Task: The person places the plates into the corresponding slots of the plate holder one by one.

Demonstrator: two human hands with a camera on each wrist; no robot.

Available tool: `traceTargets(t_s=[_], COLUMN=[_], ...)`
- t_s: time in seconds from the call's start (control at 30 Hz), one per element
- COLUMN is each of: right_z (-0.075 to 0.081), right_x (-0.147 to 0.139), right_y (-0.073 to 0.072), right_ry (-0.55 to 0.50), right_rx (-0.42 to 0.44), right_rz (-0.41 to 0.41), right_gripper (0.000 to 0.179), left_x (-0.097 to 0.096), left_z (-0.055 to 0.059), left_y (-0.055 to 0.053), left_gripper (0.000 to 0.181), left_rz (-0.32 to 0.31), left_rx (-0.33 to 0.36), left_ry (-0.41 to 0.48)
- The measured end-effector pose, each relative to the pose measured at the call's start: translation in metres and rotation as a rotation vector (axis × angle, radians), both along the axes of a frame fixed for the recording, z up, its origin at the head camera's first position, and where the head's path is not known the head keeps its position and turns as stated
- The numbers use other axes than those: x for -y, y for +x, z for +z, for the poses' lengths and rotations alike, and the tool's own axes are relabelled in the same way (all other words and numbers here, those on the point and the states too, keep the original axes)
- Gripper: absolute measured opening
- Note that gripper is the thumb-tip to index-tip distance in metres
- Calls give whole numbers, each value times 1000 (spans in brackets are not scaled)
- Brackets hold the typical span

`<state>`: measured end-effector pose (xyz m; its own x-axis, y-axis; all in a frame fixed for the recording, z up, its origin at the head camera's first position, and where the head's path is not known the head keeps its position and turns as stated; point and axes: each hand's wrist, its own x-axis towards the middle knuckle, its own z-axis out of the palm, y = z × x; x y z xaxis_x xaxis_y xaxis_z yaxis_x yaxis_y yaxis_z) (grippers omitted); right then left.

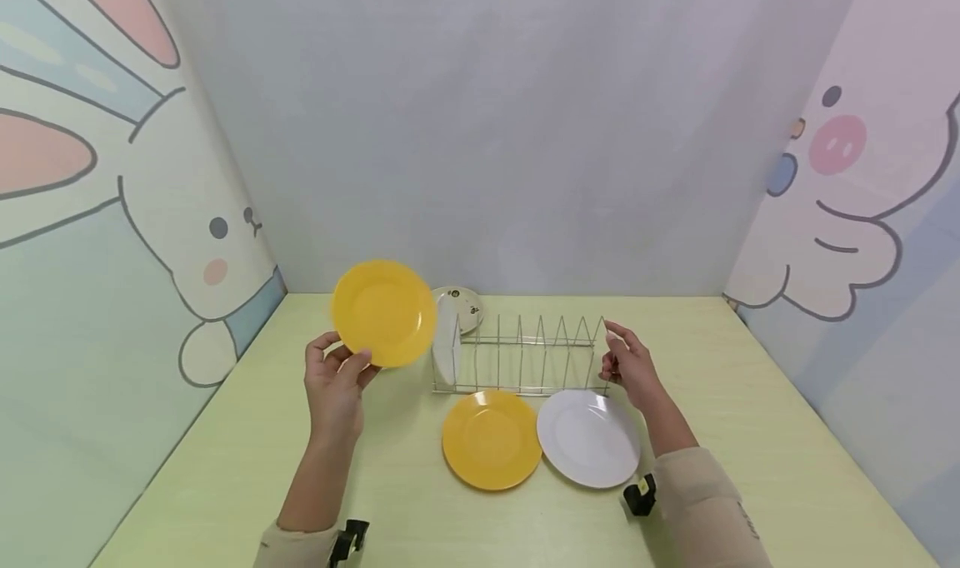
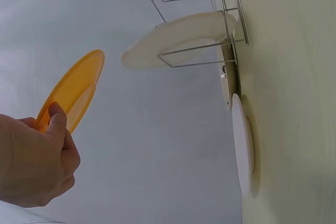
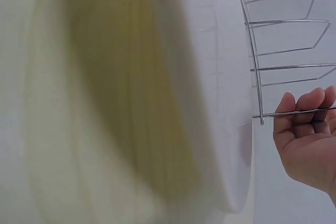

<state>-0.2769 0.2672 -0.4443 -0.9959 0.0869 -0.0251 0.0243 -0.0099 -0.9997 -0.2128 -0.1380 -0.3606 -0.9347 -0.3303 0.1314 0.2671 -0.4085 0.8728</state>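
My left hand (image 1: 335, 389) holds a yellow plate (image 1: 384, 312) up off the table, thumb on its face and fingers behind, left of a wire plate rack (image 1: 521, 364). At the rack's right end, my right hand (image 1: 630, 368) has its fingers curled at the end wire, as the right wrist view shows (image 3: 307, 135). A white plate (image 1: 446, 343) stands on edge in the rack's leftmost slot. In front of the rack lie another yellow plate (image 1: 491, 440) and a white plate (image 1: 588, 439), side by side.
A patterned plate (image 1: 467, 308) lies behind the rack's left end. In the left wrist view, a further white plate (image 2: 242, 145) lies flat on the table left of the rack. Cartoon-printed walls (image 1: 217, 276) and a plain back wall (image 1: 480, 135) enclose the pale table (image 1: 225, 468).
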Motion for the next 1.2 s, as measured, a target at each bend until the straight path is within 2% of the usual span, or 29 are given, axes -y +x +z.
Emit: traceTargets(t_s=[0.17,0.27,0.4,0.6,0.9,1.2], right_z=[0,7,7,-2,0,-1], right_x=[-1,1,0,-1,-1,1], right_y=[0,4,5,-1,0,-1], right_ry=[-10,-23,-44,-38,-22,-27], right_rx=[9,23,35,20,1,15], right_rz=[-2,3,1,-9,-7,-19], right_gripper=[53,51,50,51,52,49], left_x=[-14,-22,-31,-41,-55,-70], left_z=[-3,-6,-11,-17,-24,-39], left_y=[-6,-9,-12,-18,-26,-35], left_gripper=[38,39,39,40,41,40], left_rz=[8,9,-3,-12,10,3], left_rx=[-65,-88,-95,-98,-90,-104], left_ry=[50,66,69,64,50,16])
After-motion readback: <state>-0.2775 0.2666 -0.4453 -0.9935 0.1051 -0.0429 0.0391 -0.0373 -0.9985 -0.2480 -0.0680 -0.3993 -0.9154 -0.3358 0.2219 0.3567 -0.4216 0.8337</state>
